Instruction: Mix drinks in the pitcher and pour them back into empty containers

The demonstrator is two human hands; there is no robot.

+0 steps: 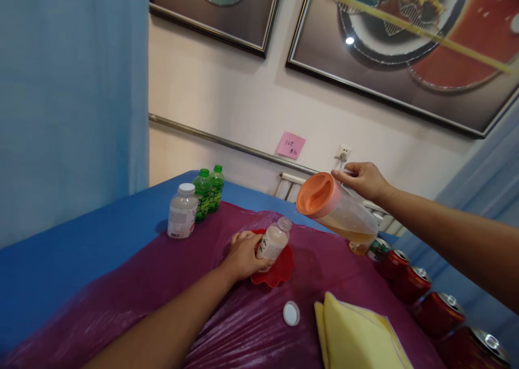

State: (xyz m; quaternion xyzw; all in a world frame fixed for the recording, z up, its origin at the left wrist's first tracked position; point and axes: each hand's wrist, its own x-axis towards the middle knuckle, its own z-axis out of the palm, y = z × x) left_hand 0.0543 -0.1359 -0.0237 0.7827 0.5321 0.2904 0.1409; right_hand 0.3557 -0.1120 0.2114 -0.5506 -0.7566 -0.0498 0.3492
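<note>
My left hand point(245, 254) is wrapped round an uncapped bottle point(274, 243) with a pale label, which tilts to the right above a red scalloped dish point(287, 266). Whether the bottle's base touches the dish is hidden. My right hand point(363, 180) grips the handle of a clear plastic pitcher point(344, 212) with an orange lid point(316, 195). The pitcher leans left, its lid side close to the bottle's mouth, with yellowish liquid lying along its lower side. No stream between the two can be made out. A white cap point(291, 314) lies on the purple sheet.
A capped white bottle point(182, 212) and two green bottles point(203, 193) stand at the left. Red cans point(411, 283) line the right edge, with a green can point(379, 249) behind. A folded yellow cloth point(360, 334) lies in front on the purple plastic sheet point(170, 282).
</note>
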